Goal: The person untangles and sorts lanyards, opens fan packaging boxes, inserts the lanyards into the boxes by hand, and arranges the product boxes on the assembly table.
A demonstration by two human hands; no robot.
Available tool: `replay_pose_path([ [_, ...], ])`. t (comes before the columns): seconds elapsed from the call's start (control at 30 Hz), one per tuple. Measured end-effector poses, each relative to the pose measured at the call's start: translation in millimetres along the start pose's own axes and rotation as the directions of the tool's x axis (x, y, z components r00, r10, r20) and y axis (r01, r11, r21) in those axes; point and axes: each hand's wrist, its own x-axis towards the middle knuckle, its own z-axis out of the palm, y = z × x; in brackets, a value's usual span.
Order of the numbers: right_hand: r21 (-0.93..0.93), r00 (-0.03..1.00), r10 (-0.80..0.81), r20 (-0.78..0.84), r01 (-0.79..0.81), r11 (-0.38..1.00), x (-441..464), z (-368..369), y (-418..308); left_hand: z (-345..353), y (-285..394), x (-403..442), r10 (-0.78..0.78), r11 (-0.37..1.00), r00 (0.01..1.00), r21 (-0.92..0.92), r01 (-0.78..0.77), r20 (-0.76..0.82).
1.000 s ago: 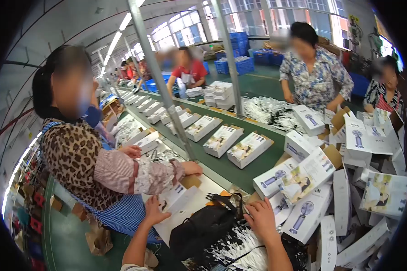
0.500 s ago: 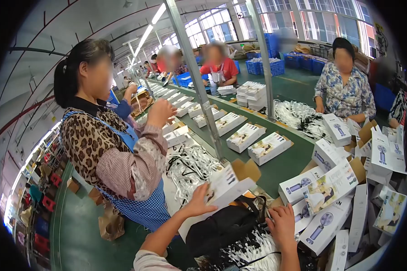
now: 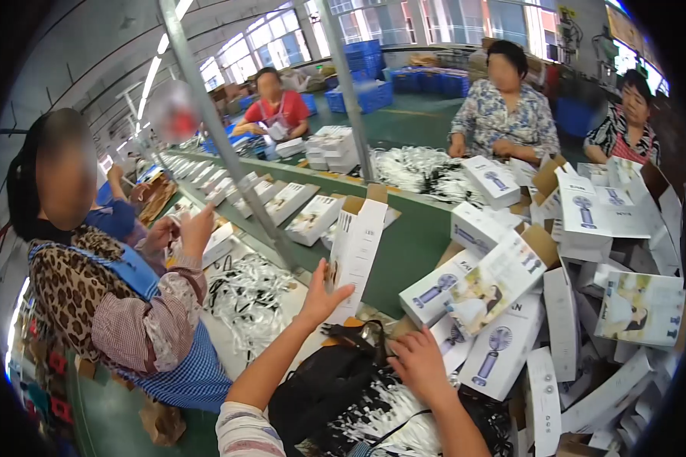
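Note:
My left hand (image 3: 322, 295) grips a white box (image 3: 355, 255) from its left side. The box stands tilted with its brown flaps open at the top, over the near edge of the green conveyor (image 3: 392, 266). My right hand (image 3: 419, 358) has its fingers spread, with nothing held in it. It rests between a black bag (image 3: 312, 392) and the pile of fan boxes (image 3: 503, 346). White and black cords (image 3: 389, 415) lie in a heap below my hands.
Close on the left stands a co-worker in a blue apron (image 3: 179, 365), beside a second pile of cords (image 3: 248, 297). White boxes (image 3: 312, 221) line the conveyor. A metal post (image 3: 229, 137) rises in front. More people sit across the conveyor beside another cord heap (image 3: 419, 171).
My left hand took hold of a white box and has carried it forward over the conveyor, raising it more upright. My right hand stays by the bag. The camera view has swung.

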Motion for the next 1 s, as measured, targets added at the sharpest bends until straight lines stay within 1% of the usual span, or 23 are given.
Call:
replay_pose_path([
  [0.07, -0.015, 1.0, 0.001, -0.005, -0.001, 1.0, -1, 1, 2, 13, 6, 11, 0.026, 1.0, 1.0, 0.01, -0.026, -0.01],
  [0.13, -0.011, 1.0, 0.002, 0.013, -0.002, 1.0, -1, 1, 1, 31, 15, 23, -0.036, 0.999, 0.999, 0.037, 0.035, 0.016],
  [0.2, -0.008, 1.0, 0.0, 0.007, 0.0, 1.0, -1, 3, 2, 41, 25, 36, -0.042, 0.998, 0.999, 0.035, 0.042, 0.011],
  [0.27, -0.023, 1.0, 0.004, 0.009, -0.003, 1.0, -2, 3, 2, 50, 21, 54, -0.012, 0.964, 1.0, 0.264, 0.006, 0.024],
  [0.33, -0.025, 1.0, 0.003, 0.007, -0.003, 1.0, -2, 6, 4, 63, -16, 76, -0.002, 0.955, 0.999, 0.296, -0.009, 0.038],
  [0.4, -0.029, 1.0, 0.006, 0.005, -0.006, 1.0, -2, 5, 3, 73, -44, 84, 0.065, 0.838, 0.985, 0.527, -0.139, 0.158],
  [0.43, -0.025, 1.0, 0.005, 0.005, -0.004, 1.0, -2, 4, 3, 76, -38, 80, 0.017, 0.817, 0.984, 0.565, -0.117, 0.18],
  [0.47, -0.02, 1.0, 0.005, 0.005, -0.005, 1.0, -2, 4, 3, 80, -32, 78, 0.021, 0.818, 0.983, 0.561, -0.123, 0.184],
  [0.53, -0.029, 1.0, 0.01, 0.012, -0.009, 1.0, -3, 4, 4, 84, -13, 60, 0.211, 0.657, 0.977, 0.734, -0.17, 0.038],
  [0.57, -0.032, 1.0, 0.01, 0.019, -0.01, 0.999, -2, 2, 3, 84, 3, 51, 0.364, 0.633, 0.931, 0.741, -0.225, -0.028],
  [0.6, -0.034, 1.0, 0.007, 0.027, -0.006, 0.999, -1, 2, 2, 82, 15, 47, 0.361, 0.633, 0.932, 0.742, -0.223, -0.028],
  [0.63, -0.032, 1.0, 0.006, 0.029, -0.005, 0.999, -2, 2, 2, 80, 27, 45, 0.513, 0.715, 0.858, 0.571, -0.403, -0.037],
  [0.67, -0.034, 1.0, -0.003, 0.022, 0.003, 0.999, -2, 2, 2, 76, 45, 42, 0.645, 0.727, 0.759, 0.373, -0.577, -0.084],
  [0.7, -0.041, 1.0, -0.007, 0.014, 0.007, 0.999, -2, 3, 3, 68, 92, 24, 0.676, 0.724, 0.731, 0.275, -0.633, -0.096],
  [0.73, -0.048, 1.0, 0.006, 0.014, -0.005, 0.999, -1, 3, 2, 62, 123, 10, 0.676, 0.725, 0.731, 0.262, -0.637, -0.091],
  [0.77, -0.025, 1.0, -0.007, -0.006, 0.007, 1.0, -1, 2, 1, 57, 149, -4, 0.643, 0.766, 0.763, 0.026, -0.643, -0.068],
  [0.8, -0.006, 1.0, -0.008, -0.025, 0.008, 1.0, -2, 2, 1, 52, 177, -22, 0.61, 0.769, 0.792, -0.22, -0.6, -0.026],
  [0.83, -0.023, 1.0, -0.004, -0.001, 0.004, 1.0, -2, 3, 1, 44, 211, -46, 0.618, 0.727, 0.785, -0.398, -0.56, 0.024],
  [0.87, -0.056, 1.0, -0.016, -0.012, 0.015, 0.998, -3, 6, 2, 32, 244, -69, 0.632, 0.663, 0.772, -0.565, -0.491, 0.071],
  [0.9, -0.087, 1.0, -0.017, 0.001, 0.017, 0.996, -4, 3, 2, 20, 271, -86, 0.756, 0.539, 0.647, -0.654, -0.531, 0.098],
  [0.93, -0.119, 1.0, -0.018, 0.014, 0.02, 0.993, -5, 3, 3, 9, 295, -100, 0.86, 0.399, 0.502, -0.74, -0.542, 0.096],
  [0.97, -0.14, 1.0, 0.026, 0.016, -0.023, 0.99, -3, 18, 10, -2, 319, -113, 0.909, 0.293, 0.404, -0.846, -0.445, 0.102],
  [1.0, 0.238, 0.996, 0.061, -0.062, -0.045, 0.97, -3, 47, 27, -1, 331, -129, 0.93, 0.195, 0.368, -0.877, -0.439, 0.023],
])
